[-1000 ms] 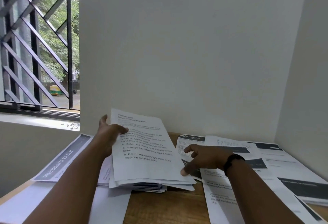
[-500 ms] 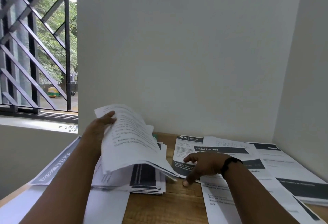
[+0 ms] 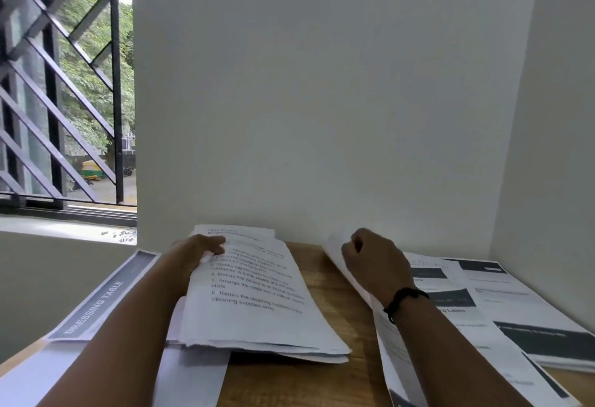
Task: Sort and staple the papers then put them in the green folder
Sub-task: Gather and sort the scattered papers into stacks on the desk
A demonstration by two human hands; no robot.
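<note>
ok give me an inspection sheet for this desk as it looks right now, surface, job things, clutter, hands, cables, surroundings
Surface: wooden desk, bare strip down the middle between papers.
Job's things: paper stack at centre left, printed sheet on top; single sheet lifted at centre right; spread sheets with dark headers at right. Green folder and stapler: nothing seen.
Clutter: DRESSING TABLE sheet at the left edge.
Hands: left hand grips the stack's far left edge; right hand pinches the single sheet; black band on its wrist.
Cables: nothing seen.
Surroundings: white walls in a corner; barred window at left, trees outside.
</note>
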